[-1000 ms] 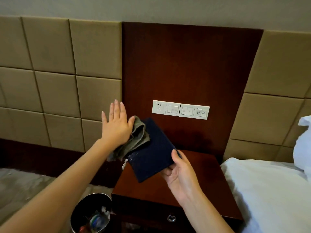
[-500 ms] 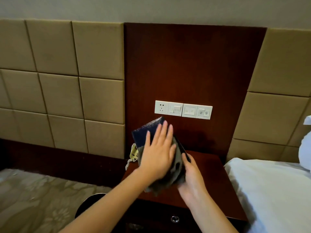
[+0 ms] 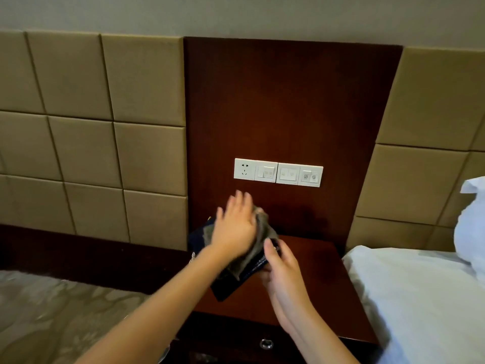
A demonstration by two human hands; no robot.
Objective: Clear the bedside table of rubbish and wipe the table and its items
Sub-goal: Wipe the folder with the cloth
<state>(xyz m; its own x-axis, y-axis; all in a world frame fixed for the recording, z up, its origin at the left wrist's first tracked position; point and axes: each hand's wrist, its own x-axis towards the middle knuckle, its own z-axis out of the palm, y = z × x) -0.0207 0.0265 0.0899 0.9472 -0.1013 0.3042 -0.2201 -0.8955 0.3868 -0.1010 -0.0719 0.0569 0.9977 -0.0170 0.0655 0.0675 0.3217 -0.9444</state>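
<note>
Dark navy folder (image 3: 228, 283) sits tilted above the bedside table (image 3: 322, 279), held off the wood at an angle; I can't tell if its lower corner touches the top. My view of it is poor: most of its face is covered by the grey cloth (image 3: 258, 243) and by the left hand (image 3: 235, 227), so only the lower corner, a strip along the rt edge and a bit at upper left show. Left hand lies flat on the cloth w/ fingers spread and straight, palm pressing down, not curled round anything; it's motion-blurred, so fingertips are soft. Right hand (image 3: 282, 271) grips the folder's rt edge, thumb on top, other fingers tucked underneath and hidden, so I can't see how far they wrap. Something pale and coiled (image 3: 193, 256) peeks out at the folder's left edge, too little showing to say what it is. Table front is cut off by the forearms; only a metal drawer pull (image 3: 266, 343) shows below. White switch panel (image 3: 278, 172) sits on the dark wood wall board behind, well apart from the hands. White bedding (image 3: 420, 298) is just beside the table on the rt, pillow (image 3: 472, 219) cropped by the frame edge.
</note>
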